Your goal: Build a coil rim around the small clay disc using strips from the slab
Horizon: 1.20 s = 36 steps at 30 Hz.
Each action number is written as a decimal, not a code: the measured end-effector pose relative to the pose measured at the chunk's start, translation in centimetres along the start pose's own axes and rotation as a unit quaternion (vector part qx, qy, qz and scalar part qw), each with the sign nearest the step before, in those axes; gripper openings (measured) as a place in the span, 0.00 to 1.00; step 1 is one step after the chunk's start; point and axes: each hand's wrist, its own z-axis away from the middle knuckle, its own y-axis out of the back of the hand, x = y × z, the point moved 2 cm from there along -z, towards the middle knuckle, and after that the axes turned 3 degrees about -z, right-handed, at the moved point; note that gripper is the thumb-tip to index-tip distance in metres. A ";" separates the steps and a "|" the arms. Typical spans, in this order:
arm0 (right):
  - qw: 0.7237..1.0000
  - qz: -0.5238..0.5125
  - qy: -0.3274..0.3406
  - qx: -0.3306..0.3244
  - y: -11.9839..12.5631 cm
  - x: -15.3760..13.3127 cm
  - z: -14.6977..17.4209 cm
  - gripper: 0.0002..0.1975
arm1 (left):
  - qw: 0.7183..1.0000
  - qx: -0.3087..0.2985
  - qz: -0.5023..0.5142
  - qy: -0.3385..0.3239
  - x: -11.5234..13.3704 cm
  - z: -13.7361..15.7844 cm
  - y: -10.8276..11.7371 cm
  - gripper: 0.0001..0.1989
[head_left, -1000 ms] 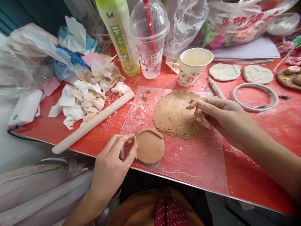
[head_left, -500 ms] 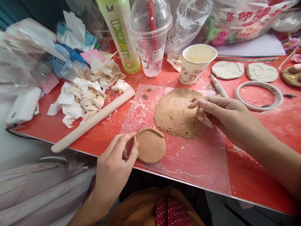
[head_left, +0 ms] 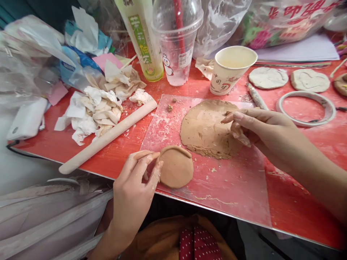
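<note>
A round, flat clay disc lies near the table's front edge, with a thin clay coil along its far rim. My left hand is at the disc's left edge, thumb and forefinger closed about the coil's left end; the fingertips partly hide that contact. Above a larger rolled-out clay slab with a cracked near edge is my right hand. Its thumb and forefinger are drawn together, the other fingers curled; anything between them is too small to make out. Under the clay is a clear plastic sheet.
Left of the sheet lies a wooden rolling pin beside crumpled tissues. Behind stand a green bottle, a lidded plastic cup and a paper cup of liquid. A tape roll and pale clay pieces are at right.
The view has shifted slightly, so most things appear a little further right. Both hands keep nearly the same pose beside the disc and over the slab.
</note>
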 end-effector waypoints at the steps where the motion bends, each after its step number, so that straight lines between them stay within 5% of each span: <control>1: 1.000 -0.002 -0.001 -0.001 0.0 0.0 0.0 0.11 | 1.000 0.004 -0.005 -0.013 0.1 0.0 0.0 0.09; 16: 1.000 0.005 0.006 -0.003 0.0 -0.1 0.0 0.18 | 0.967 0.027 -0.151 -0.202 -1.8 0.5 0.4 0.16; 22: 1.000 0.000 0.000 0.006 0.1 0.0 0.0 0.10 | 0.975 0.040 -0.077 -0.203 -2.8 0.4 0.6 0.21; 36: 1.000 0.016 0.001 0.007 0.0 -0.1 0.2 0.10 | 0.984 0.018 -0.036 -0.176 -3.2 0.1 0.4 0.21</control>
